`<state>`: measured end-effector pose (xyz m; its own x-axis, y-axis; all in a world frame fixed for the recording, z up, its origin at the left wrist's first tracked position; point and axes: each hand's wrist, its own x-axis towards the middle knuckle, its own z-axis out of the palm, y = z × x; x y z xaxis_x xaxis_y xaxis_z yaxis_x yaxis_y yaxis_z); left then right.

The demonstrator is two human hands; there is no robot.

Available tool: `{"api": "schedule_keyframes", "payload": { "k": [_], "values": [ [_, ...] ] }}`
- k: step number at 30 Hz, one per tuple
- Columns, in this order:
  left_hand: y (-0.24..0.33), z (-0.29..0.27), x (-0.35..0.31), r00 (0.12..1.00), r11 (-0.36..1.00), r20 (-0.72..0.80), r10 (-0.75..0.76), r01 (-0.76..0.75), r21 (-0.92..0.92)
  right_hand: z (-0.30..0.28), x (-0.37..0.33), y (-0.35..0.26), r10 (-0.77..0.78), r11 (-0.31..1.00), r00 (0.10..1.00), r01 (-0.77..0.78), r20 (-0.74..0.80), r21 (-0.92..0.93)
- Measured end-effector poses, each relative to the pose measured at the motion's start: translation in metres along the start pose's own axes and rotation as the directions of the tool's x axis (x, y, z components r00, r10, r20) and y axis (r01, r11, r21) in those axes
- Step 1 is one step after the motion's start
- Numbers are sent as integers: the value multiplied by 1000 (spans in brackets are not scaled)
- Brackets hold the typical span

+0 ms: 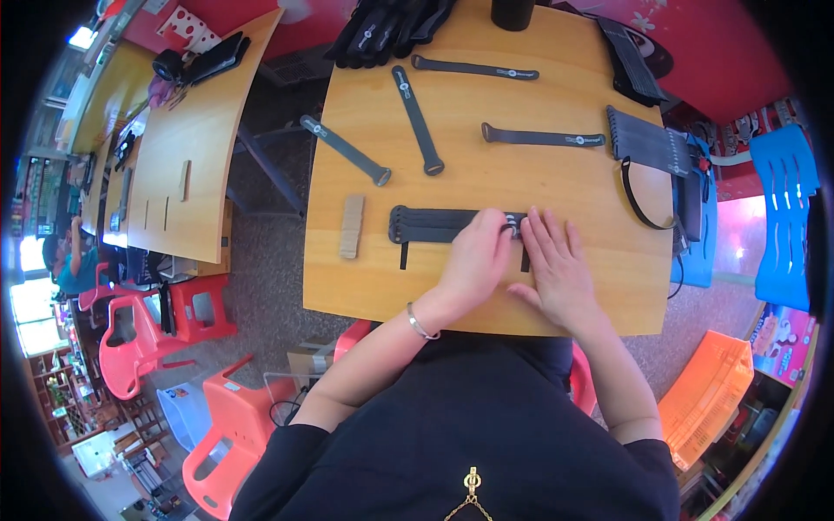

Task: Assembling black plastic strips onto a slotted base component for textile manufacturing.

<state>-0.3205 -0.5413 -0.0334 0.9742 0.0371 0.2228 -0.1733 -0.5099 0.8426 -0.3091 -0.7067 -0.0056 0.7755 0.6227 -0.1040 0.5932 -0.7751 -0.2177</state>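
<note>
In front of me on the wooden table (365, 282) lies a stack of dark grey straps (434, 225) with looped ends at its left. Two thin black strips (403, 256) stick out from under its near edge. My left hand (476, 260) is closed near the stack's right end, its fingertips pinched on a small dark piece I cannot make out. Flat across the right end of the stack, my right hand (560, 269) has its fingers stretched out. Single grey straps (419, 122) lie beyond the stack. A flat brown cardboard strip (352, 226) sits left of it.
Bundled dark straps (382, 30) and a black cup (512, 13) stand at the far edge. More strap bundles (647, 141) lie at the right edge beside a blue chair (780, 213). An orange crate (705, 395) is at lower right. Red stools (230, 425) and a second table (195, 130) are leftward.
</note>
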Motion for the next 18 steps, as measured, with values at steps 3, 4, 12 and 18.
{"api": "schedule_keyframes", "payload": {
  "k": [3,4,12,18],
  "values": [
    [-6,-26,-10,989,963,26,-148,150,-223,2,0,0,-6,1000,1000,7,7,-5],
    [-2,-43,-11,980,936,26,-199,198,-292,2,0,0,-2,1000,1000,2,8,-16],
    [-22,-156,-42,886,588,-168,-432,136,-797,2,0,-1,18,1000,1000,-18,8,-13],
    [-39,-177,-60,826,566,-192,-529,175,-806,-14,8,-6,5,999,1000,-6,-3,-43]
  ]
}}
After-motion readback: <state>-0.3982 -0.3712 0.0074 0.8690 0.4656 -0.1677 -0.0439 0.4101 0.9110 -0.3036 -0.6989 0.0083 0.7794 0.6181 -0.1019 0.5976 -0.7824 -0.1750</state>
